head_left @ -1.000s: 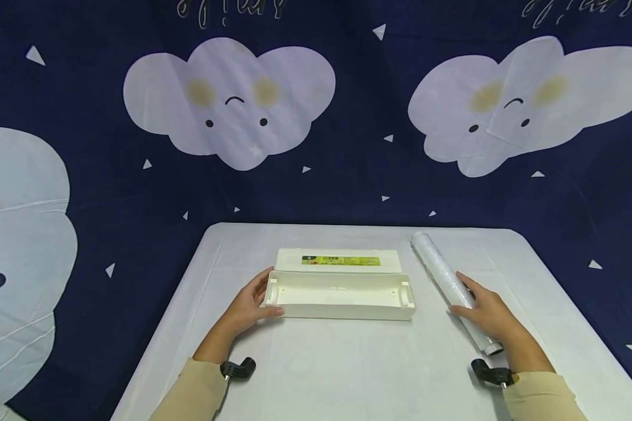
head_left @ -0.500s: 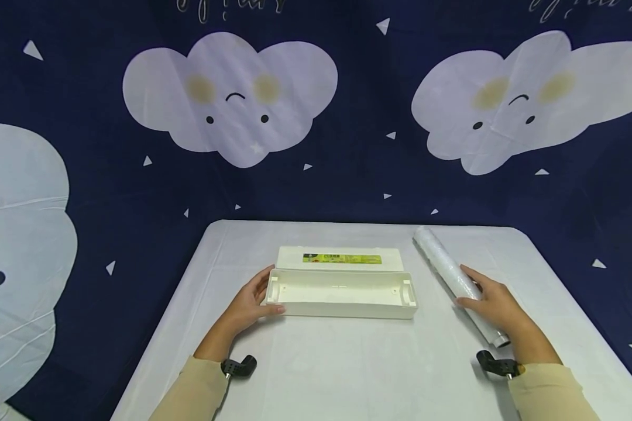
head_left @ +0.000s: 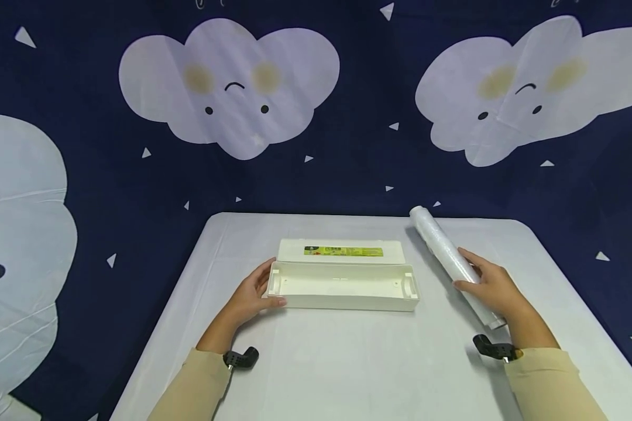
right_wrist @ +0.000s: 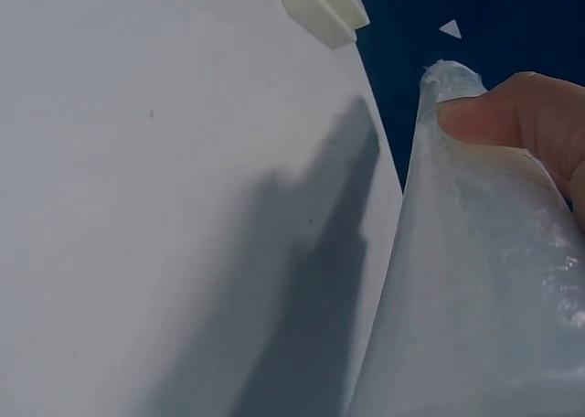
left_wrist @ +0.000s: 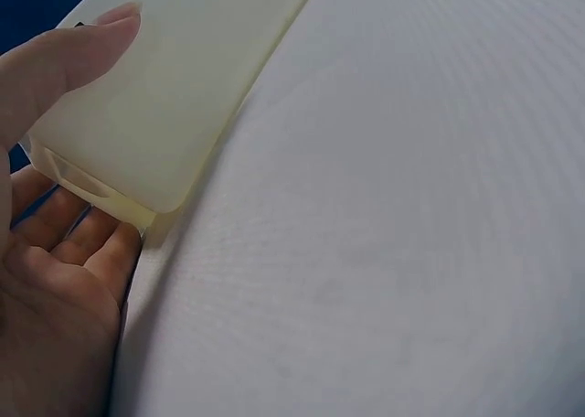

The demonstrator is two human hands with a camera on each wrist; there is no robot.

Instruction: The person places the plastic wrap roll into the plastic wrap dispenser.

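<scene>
A long white plastic box [head_left: 347,302] lies on the table with its lid [head_left: 342,245] folded back, a yellow-green label on it. No roll lies inside. My left hand [head_left: 248,297] holds the box's left end, its thumb on the front wall [left_wrist: 164,88] in the left wrist view. To the right, my right hand [head_left: 492,285] grips a roll of cling film [head_left: 438,237] between thumb and fingers. The roll slants away to the far left and casts a shadow beside it, its far end raised off the table. Its clear wrapped surface [right_wrist: 475,289] fills the right wrist view's right side.
A white cloth covers the table [head_left: 337,374], whose far edge meets a dark blue curtain [head_left: 358,187] printed with clouds. Each wrist wears a black camera mount [head_left: 242,358].
The roll has lifted off the table in my right hand, its shadow now apart from it. My left hand stays at the box's end. The head view has tilted slightly down.
</scene>
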